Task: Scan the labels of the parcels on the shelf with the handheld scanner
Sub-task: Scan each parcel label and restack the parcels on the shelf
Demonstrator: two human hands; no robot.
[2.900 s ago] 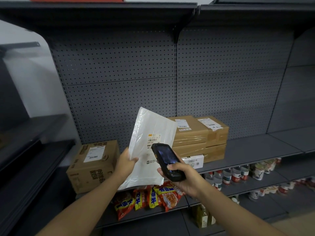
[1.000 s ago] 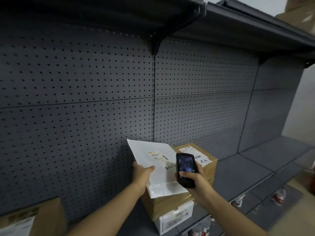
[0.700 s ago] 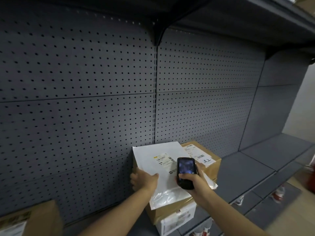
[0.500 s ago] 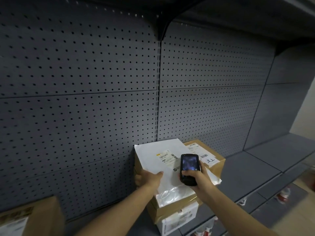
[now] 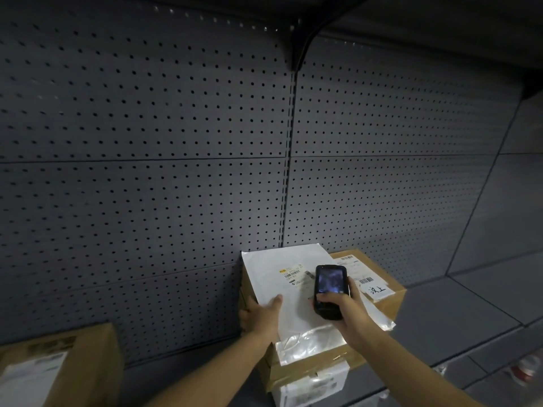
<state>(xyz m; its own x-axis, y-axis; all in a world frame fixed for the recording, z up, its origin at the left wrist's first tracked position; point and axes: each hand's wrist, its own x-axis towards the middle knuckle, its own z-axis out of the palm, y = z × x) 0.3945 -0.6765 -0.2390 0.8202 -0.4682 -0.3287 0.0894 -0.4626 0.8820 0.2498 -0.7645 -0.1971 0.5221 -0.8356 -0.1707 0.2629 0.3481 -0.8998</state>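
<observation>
On grey shelf (image 5: 458, 315) against pegboard (image 5: 147, 171): left hand (image 5: 260, 314) pinches mailer (image 5: 291, 292); right hand (image 5: 343, 309) grips scanner (image 5: 328, 290).

head | worn on the person's head; faces forward and slightly down; close to shelf (image 5: 458, 312) and pegboard (image 5: 147, 171)

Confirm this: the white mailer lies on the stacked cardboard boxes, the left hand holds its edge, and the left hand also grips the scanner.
Wrong hand. The head view shows the right hand gripping the scanner. The white mailer does lie on the cardboard boxes, with the left hand at its edge.
</observation>
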